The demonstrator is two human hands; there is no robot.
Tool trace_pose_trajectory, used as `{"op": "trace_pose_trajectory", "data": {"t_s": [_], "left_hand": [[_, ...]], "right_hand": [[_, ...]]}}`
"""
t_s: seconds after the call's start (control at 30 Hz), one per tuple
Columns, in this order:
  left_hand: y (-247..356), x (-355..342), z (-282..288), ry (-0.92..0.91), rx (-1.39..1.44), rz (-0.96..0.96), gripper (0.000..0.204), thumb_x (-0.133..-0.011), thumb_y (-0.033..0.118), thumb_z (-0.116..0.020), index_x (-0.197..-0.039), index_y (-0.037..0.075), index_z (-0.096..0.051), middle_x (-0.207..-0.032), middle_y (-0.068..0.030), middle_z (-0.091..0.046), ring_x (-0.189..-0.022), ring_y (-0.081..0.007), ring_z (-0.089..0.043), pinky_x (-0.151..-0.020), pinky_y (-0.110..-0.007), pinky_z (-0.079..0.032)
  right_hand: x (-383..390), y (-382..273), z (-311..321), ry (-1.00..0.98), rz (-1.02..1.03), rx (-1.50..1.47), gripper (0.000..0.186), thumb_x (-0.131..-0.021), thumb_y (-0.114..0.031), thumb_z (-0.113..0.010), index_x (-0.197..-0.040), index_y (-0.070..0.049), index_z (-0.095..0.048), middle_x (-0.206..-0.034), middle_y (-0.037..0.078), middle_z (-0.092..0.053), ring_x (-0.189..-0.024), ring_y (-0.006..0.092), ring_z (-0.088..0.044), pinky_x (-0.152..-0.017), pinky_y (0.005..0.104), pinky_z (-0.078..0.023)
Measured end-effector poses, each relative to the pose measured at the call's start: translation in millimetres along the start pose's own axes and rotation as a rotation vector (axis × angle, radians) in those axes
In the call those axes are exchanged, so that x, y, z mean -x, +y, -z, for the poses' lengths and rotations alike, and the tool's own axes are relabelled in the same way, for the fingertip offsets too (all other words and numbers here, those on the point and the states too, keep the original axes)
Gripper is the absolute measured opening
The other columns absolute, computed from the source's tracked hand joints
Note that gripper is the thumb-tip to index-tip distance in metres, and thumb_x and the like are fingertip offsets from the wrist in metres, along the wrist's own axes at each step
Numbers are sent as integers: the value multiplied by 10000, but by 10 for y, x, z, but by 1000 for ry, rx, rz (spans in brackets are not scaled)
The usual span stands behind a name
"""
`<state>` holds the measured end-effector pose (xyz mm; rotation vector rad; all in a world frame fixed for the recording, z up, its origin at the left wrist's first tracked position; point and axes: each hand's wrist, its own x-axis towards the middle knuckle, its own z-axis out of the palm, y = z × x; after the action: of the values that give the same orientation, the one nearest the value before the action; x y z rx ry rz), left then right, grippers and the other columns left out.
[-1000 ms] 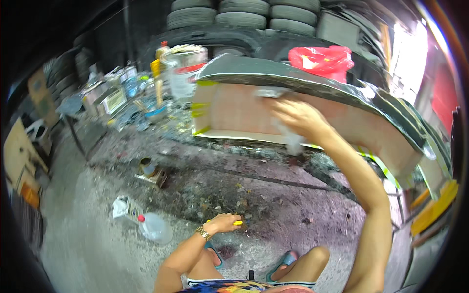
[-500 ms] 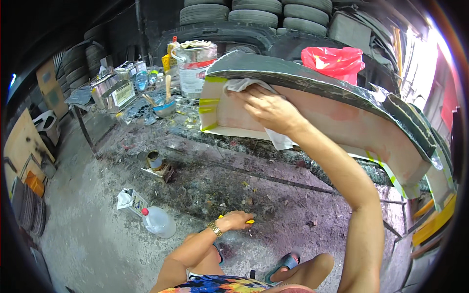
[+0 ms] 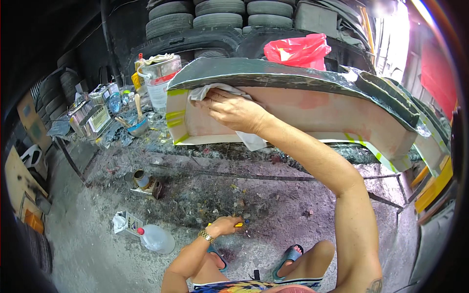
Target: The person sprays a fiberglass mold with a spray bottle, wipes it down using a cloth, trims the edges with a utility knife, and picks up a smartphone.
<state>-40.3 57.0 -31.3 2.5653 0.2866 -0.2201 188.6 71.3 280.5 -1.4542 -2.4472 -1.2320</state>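
Here, the white cloth (image 3: 252, 141) lies between right hand (image 3: 234, 111) and panel (image 3: 351, 119).

Along the back we see stacked tyres (image 3: 218, 21) and a red plastic bag (image 3: 304, 52), while at the left end of the stained counter (image 3: 157, 128) we find a large paint can (image 3: 159, 95) with a red band, a yellow bottle (image 3: 136, 79) just behind it, a blue-rimmed bowl (image 3: 138, 130) and a boxy metal tin (image 3: 94, 120). Lower down, on the grimy floor (image 3: 88, 244), we have a translucent jug (image 3: 159, 240) with a red cap, standing just beside a box (image 3: 133, 223), and a small open can (image 3: 141, 179) farther back
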Motion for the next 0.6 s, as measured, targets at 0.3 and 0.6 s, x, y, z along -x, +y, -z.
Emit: {"op": "trace_pose_trajectory", "data": {"t_s": [0.3,0.6], "left_hand": [[-292,353,-16,-155,-19,58,351,-905,392,-590,-1101,101,-606,-982,-192,-679,-941,-396,-635,-799,-501,-489],[-302,103,27,-146,60,122,417,-903,439,-580,-1103,74,-601,-1015,-182,-678,-979,-389,-628,-834,-476,-487]], "right_hand": [[1837,485,705,-7,-78,154,386,-735,-116,-584,-1110,-33,-620,-1141,61,-599,-1011,196,-615,-841,312,-531],[-193,47,-33,147,195,148,317,-815,-156,-569,-1113,-56,-612,-1276,44,-547,-1181,203,-544,-975,334,-479]]}}
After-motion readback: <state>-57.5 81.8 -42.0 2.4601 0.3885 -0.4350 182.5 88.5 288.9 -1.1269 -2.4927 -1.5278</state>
